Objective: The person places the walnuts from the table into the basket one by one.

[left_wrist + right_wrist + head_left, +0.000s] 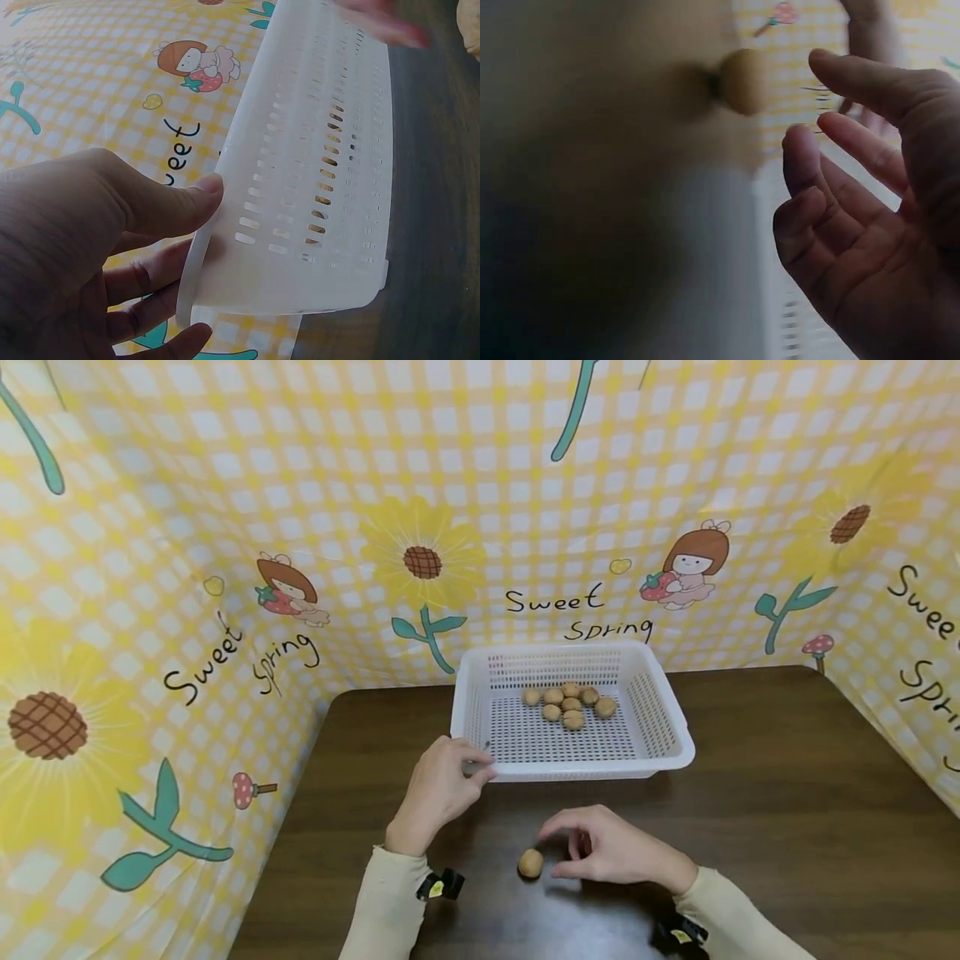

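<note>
A white perforated plastic basket [581, 770] stands at the back of the table, with several walnuts [573, 721] grouped on its floor. At its near left corner my left hand [441, 789] grips the rim. The left wrist view shows the thumb against the basket wall [281, 262] and the fingers around the rim's other side. One loose walnut [530, 863] lies on the table in front of the basket. Just right of it is my right hand [617, 850], thumb and forefinger spread towards the nut and apart from it. Nothing is held in the right palm.
The dark wooden table [780, 810] extends to both sides of the basket. A yellow checked cloth [540, 510] with sunflowers and lettering hangs behind and along the sides. Both wrists carry black straps [440, 884].
</note>
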`<act>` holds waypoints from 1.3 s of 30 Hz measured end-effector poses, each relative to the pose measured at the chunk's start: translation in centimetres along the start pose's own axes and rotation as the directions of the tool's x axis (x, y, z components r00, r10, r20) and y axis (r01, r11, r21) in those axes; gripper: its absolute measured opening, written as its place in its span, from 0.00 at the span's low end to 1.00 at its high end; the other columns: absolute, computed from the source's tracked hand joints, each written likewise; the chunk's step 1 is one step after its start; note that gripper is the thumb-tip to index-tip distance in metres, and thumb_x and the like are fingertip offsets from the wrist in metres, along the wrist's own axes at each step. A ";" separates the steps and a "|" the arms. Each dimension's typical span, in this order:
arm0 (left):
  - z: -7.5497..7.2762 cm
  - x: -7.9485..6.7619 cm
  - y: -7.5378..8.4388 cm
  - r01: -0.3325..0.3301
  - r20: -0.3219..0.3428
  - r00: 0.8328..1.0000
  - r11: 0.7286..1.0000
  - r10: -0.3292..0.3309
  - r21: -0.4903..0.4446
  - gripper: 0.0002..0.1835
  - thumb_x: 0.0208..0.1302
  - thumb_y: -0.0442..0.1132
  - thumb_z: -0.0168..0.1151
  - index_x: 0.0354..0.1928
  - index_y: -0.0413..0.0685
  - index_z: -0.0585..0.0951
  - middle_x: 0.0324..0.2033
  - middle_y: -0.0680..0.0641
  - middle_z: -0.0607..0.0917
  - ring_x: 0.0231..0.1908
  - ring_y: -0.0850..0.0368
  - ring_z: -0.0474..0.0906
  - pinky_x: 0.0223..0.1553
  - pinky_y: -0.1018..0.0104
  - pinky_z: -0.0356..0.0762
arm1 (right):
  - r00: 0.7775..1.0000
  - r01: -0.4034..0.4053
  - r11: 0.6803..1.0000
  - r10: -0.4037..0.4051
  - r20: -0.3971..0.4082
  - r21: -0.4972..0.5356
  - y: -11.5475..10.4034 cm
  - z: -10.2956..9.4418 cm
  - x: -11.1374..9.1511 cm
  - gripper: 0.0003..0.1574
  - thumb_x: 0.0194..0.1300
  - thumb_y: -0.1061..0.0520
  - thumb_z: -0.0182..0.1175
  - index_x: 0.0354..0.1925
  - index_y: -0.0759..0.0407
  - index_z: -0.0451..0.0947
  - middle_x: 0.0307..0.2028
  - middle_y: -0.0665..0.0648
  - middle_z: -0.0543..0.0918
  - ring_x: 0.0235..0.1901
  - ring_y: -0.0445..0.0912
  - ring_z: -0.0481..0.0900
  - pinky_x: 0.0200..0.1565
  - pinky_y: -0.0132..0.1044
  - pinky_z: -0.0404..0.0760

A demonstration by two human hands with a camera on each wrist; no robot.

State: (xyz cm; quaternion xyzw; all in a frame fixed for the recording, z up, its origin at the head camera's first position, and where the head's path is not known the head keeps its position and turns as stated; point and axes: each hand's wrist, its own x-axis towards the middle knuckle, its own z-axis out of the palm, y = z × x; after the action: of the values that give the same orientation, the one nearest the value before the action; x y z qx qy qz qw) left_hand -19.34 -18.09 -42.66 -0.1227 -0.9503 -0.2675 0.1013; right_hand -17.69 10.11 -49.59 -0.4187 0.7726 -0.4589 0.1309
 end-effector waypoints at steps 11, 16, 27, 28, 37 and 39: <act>-0.1 0.0 -0.1 -0.002 0.001 1.000 1.000 0.002 -0.003 0.07 0.63 0.43 0.79 0.42 0.57 0.95 0.45 0.55 0.93 0.45 0.53 0.81 0.44 0.56 0.79 | 0.993 -0.102 0.984 0.093 0.071 0.146 1.7 2.3 0.3 0.28 0.65 0.49 0.78 0.61 0.51 0.84 0.25 0.52 0.88 0.24 0.31 0.80 0.28 0.26 0.78; 0.1 -0.1 -0.2 0.009 0.009 1.000 1.000 -0.009 -0.003 0.07 0.63 0.43 0.78 0.43 0.57 0.95 0.47 0.55 0.92 0.46 0.53 0.80 0.44 0.56 0.79 | 0.995 -0.091 0.991 0.087 0.044 0.102 1.8 3.0 0.5 0.27 0.63 0.48 0.79 0.58 0.49 0.85 0.21 0.49 0.84 0.22 0.29 0.77 0.30 0.26 0.78; 0.1 0.0 0.0 0.030 0.016 0.999 0.999 -0.029 -0.013 0.08 0.64 0.42 0.78 0.44 0.55 0.95 0.46 0.55 0.92 0.45 0.54 0.79 0.43 0.57 0.78 | 0.988 -0.152 0.986 0.151 0.017 0.062 1.1 3.5 0.6 0.22 0.63 0.49 0.78 0.55 0.47 0.87 0.19 0.43 0.78 0.20 0.28 0.73 0.29 0.26 0.76; 0.1 0.0 0.0 0.029 0.015 0.999 1.000 -0.029 -0.012 0.08 0.64 0.42 0.78 0.44 0.55 0.95 0.46 0.55 0.92 0.45 0.54 0.79 0.42 0.57 0.77 | 0.989 -0.150 0.987 0.149 0.013 0.063 1.1 3.6 0.7 0.21 0.64 0.49 0.78 0.55 0.48 0.87 0.19 0.44 0.78 0.20 0.28 0.73 0.29 0.26 0.76; 0.1 0.1 0.0 0.019 -0.004 1.000 1.000 -0.019 -0.015 0.07 0.63 0.42 0.78 0.43 0.55 0.95 0.45 0.55 0.92 0.45 0.54 0.80 0.43 0.57 0.79 | 0.994 -0.113 0.989 0.113 0.004 0.097 0.5 2.7 0.9 0.20 0.64 0.49 0.78 0.53 0.48 0.88 0.22 0.49 0.83 0.21 0.30 0.75 0.27 0.27 0.76; 0.2 0.0 0.0 0.016 -0.004 1.000 1.000 -0.016 -0.016 0.07 0.63 0.42 0.78 0.43 0.55 0.95 0.45 0.54 0.92 0.46 0.53 0.81 0.44 0.56 0.79 | 0.996 -0.086 0.992 0.087 0.000 0.091 -0.4 1.6 1.0 0.20 0.64 0.49 0.78 0.54 0.48 0.88 0.27 0.53 0.87 0.22 0.30 0.77 0.26 0.27 0.77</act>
State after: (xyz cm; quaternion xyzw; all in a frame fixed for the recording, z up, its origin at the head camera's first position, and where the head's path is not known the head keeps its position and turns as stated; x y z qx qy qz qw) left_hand -19.40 -18.00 -42.81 -0.1153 -0.9489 -0.2762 0.1000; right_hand -17.18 8.25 -49.99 -0.3774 0.7685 -0.4885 0.1680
